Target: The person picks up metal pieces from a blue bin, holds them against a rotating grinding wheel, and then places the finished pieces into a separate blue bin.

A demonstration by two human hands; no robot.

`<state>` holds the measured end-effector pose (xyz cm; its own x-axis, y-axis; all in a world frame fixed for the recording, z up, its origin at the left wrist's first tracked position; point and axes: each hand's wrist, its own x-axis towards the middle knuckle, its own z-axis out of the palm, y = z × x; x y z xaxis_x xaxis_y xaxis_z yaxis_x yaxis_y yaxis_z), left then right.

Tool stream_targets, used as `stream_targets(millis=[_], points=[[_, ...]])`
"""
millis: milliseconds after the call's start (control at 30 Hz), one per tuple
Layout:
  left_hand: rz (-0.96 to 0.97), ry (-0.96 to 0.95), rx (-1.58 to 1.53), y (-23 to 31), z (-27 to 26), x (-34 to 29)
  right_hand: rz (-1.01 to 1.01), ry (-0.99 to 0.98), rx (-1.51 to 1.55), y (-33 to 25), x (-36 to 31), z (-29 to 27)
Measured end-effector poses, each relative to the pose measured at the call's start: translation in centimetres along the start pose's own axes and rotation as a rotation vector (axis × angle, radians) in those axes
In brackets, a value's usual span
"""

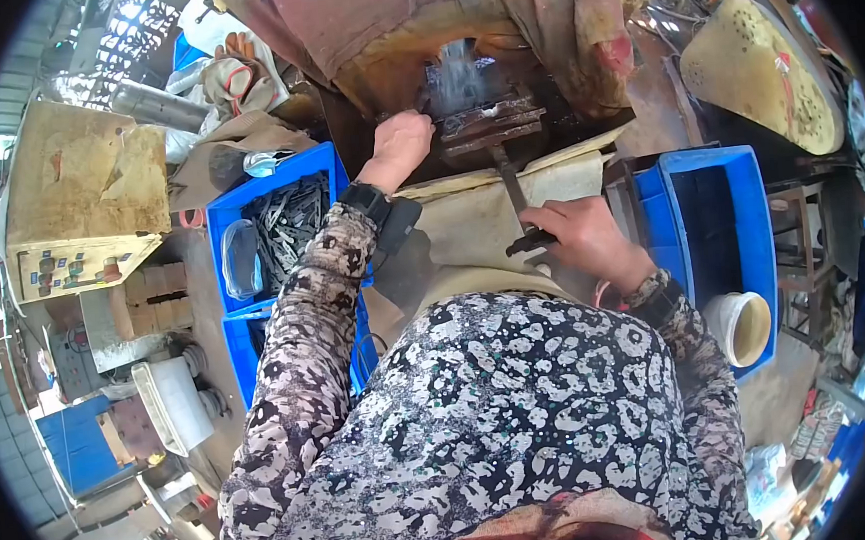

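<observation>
My left hand (404, 144) is closed at the left side of a dark metal clamp (493, 125); what its fingers hold, if anything, is hidden. A dark metal bar (510, 182) runs from the clamp toward me and ends in a short crosswise handle (529, 242). My right hand (588, 241) is closed on that handle. Behind the clamp a shiny, wet-looking metal part (459, 72) sits in a recess under a brown cloth cover (385, 22). A pale cloth (474, 222) hangs over the front edge, below the bar.
At my left stands a blue bin (330, 162) with many thin metal pieces and a clear plastic container (242, 258). Another blue bin (711, 158) is at the right, with a whitish bucket (738, 329) by its near end. Work gloves (239, 78) lie at the far left.
</observation>
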<state>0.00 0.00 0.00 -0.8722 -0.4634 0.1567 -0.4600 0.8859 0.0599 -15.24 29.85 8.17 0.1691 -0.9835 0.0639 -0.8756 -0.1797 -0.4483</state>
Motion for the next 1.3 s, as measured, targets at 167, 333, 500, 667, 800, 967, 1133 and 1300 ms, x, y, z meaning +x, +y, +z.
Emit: stream_targets(millis=[167,333,500,667,800,967,1133,1300], points=[[0.010,-0.149,-0.019,0.5,2.9,1.6,0.321,0.138,0.535,0.6,-0.4,-2.8],[-0.058,-0.193,-0.057,1.0,2.7,2.2,0.718,0.240,1.226,5.0,-0.5,-2.8],[-0.082,-0.186,-0.052,1.1,3.3,2.1,0.688,0.486,1.634,6.4,1.3,-1.2],[-0.127,-0.194,-0.089,1.1,3.1,1.6,0.663,0.505,1.680,6.4,3.4,0.0],[-0.313,-0.197,-0.299,1.2,-0.4,0.0,0.659,0.578,1.639,6.8,3.9,0.2],[-0.639,-0.068,-1.001,3.2,-3.5,-1.4,0.668,0.619,1.623,7.3,5.0,0.9],[-0.641,0.022,-1.265,6.6,-5.5,-1.6,0.653,0.648,1.593,6.8,7.5,0.9],[-0.598,0.041,-1.239,8.6,-6.3,-1.2,0.557,0.691,1.666,6.2,10.3,1.5]])
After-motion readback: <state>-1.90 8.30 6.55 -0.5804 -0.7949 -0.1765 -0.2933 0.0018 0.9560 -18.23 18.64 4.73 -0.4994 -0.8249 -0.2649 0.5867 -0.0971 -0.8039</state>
